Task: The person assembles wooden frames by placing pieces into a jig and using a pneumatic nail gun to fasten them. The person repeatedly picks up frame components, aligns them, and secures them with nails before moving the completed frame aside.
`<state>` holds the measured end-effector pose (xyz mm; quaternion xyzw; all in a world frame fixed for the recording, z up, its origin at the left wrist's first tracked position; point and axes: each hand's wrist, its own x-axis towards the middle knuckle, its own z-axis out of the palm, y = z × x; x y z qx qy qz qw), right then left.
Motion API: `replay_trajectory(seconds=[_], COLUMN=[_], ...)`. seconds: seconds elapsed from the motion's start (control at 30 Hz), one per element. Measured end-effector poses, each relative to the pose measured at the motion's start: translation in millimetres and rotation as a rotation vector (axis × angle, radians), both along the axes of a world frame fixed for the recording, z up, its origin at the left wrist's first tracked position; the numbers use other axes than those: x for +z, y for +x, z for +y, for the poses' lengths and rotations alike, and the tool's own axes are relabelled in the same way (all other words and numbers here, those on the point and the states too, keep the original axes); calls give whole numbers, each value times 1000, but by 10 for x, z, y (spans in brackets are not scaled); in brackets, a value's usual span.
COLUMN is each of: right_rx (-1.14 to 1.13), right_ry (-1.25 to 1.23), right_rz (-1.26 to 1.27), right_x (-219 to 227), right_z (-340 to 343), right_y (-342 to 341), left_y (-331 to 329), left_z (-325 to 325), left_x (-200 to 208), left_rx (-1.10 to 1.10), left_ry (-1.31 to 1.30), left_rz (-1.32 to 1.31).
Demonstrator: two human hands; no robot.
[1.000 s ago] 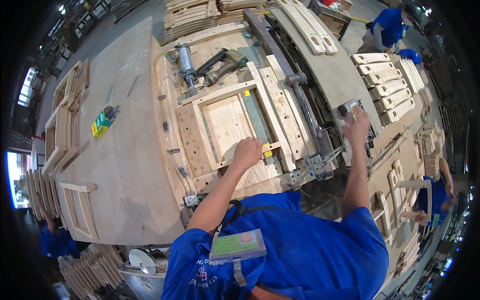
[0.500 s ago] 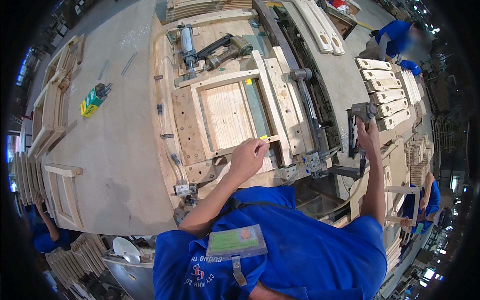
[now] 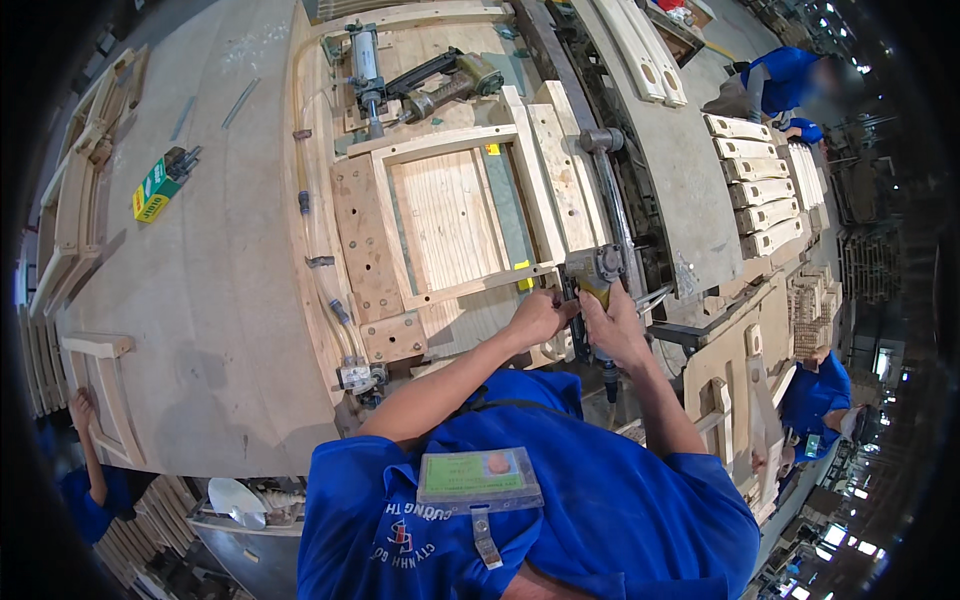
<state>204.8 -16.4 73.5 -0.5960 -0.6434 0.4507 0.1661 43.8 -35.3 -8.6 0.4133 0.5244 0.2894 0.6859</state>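
My right hand (image 3: 617,328) is wrapped round the handle of a pneumatic nail gun (image 3: 597,266), held at the near right corner of a pale wooden frame (image 3: 385,225). The gun's head is over or close to that corner; I cannot tell whether it touches. My left hand (image 3: 541,318) is closed beside the gun's dark magazine, just below the frame's near rail. Whatever its fingers hold is hidden. The rectangular frame lies in a wooden jig (image 3: 362,240) on the bench. A second nail gun (image 3: 455,85) rests beyond the frame's far rail.
An air cylinder (image 3: 366,75) is mounted at the jig's far end. A long metal bar with a round head (image 3: 601,142) runs along the right side. On the left board (image 3: 235,300) lies a green and yellow box (image 3: 160,190). Slotted wooden slats (image 3: 760,190) are stacked right; co-workers stand around.
My right hand has brought the nail gun leftward from the right side to the frame's near corner. My left hand has shifted right and down, next to the gun.
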Motion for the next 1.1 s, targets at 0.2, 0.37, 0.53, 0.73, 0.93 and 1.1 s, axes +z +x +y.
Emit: replay_trajectory(seconds=[0.2, 0.37, 0.53, 0.73, 0.93, 1.1], right_rx=[39, 97, -47, -85, -43, -29], right_ry=[108, 91, -85, -33, -7, 3], right_rz=[2, -130, 3, 247, 162, 144], right_x=[-59, 77, 33, 31, -132, -245], right_z=[-7, 38, 349, 1370, 2056, 2161], right_y=[-149, -218, -169, -895, -1396, -1439], left_y=[38, 107, -46, -400, -729, -774], left_z=[-29, -53, 231, 1062, 1700, 1814], left_x=[-210, -345, 32, 165, -114, -216], left_rx=[59, 128, 140, 505, 592, 527], left_ry=[-34, -2, 84, 113, 131, 117], left_rz=[-15, -51, 197, 211, 263, 288])
